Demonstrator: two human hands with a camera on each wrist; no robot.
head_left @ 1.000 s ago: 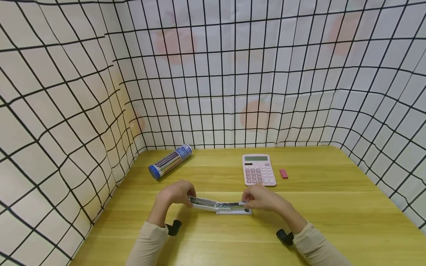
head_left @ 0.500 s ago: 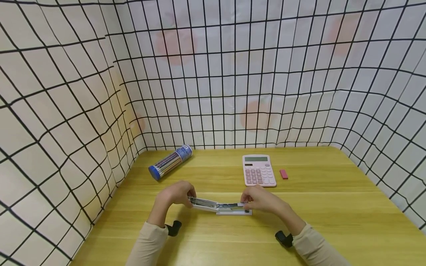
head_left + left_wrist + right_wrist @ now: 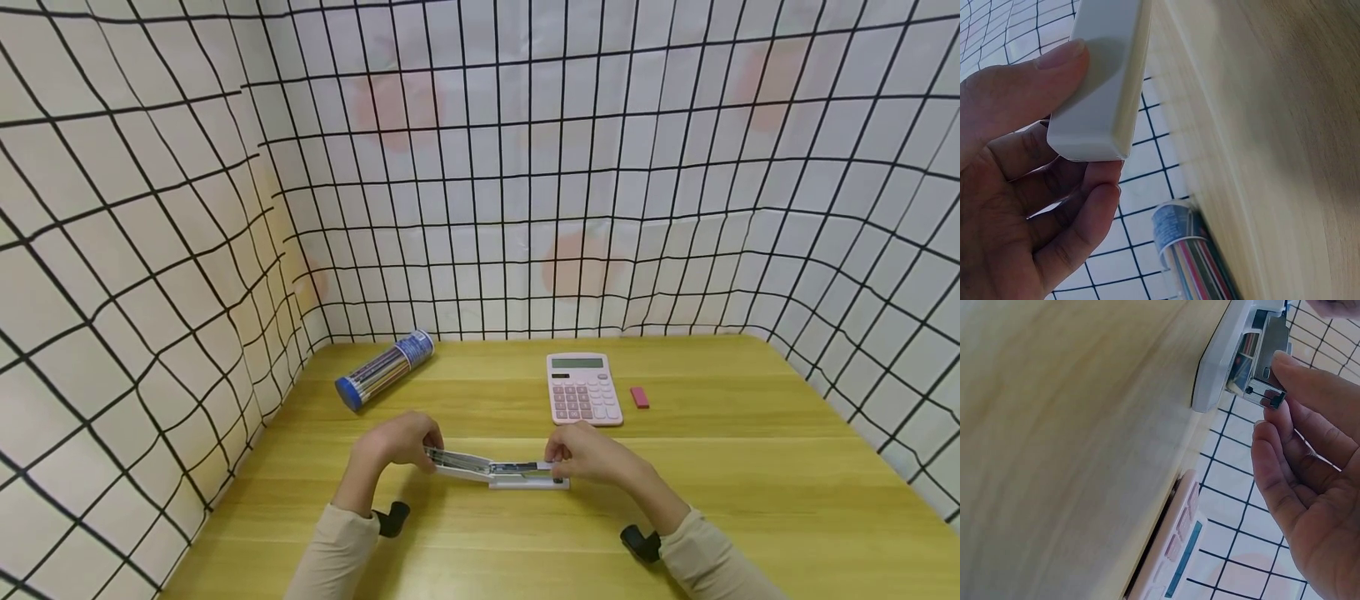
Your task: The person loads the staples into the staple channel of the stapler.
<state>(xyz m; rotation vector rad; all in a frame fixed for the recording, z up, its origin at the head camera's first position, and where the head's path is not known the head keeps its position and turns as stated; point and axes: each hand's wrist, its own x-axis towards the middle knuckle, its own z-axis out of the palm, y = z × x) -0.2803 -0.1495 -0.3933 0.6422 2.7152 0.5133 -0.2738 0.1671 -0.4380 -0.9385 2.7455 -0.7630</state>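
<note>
A white stapler [image 3: 528, 483] lies on the wooden table, its top cover [image 3: 459, 467] swung far back to the left. My left hand [image 3: 397, 439] grips the end of that cover; in the left wrist view the thumb presses on the cover's smooth white outside [image 3: 1100, 81], with fingers behind it. At the other end, my right hand [image 3: 592, 452] pinches the front of the metal staple magazine [image 3: 1270, 356] between thumb and fingers. The magazine is lifted at an angle above the stapler's base [image 3: 1216, 362]. Whether staples lie inside is too small to tell.
Behind the right hand lies a pink calculator [image 3: 583, 390], with a small pink-red block [image 3: 639, 397] to its right. A clear tube of pencils [image 3: 385, 369] with a blue end lies at the back left. Grid-patterned cloth walls [image 3: 525, 208] enclose the table's back and sides.
The head view has tilted up slightly, so everything appears a little lower. Both hands keep the same hold on the stapler, whose cover and magazine show no clear movement.
</note>
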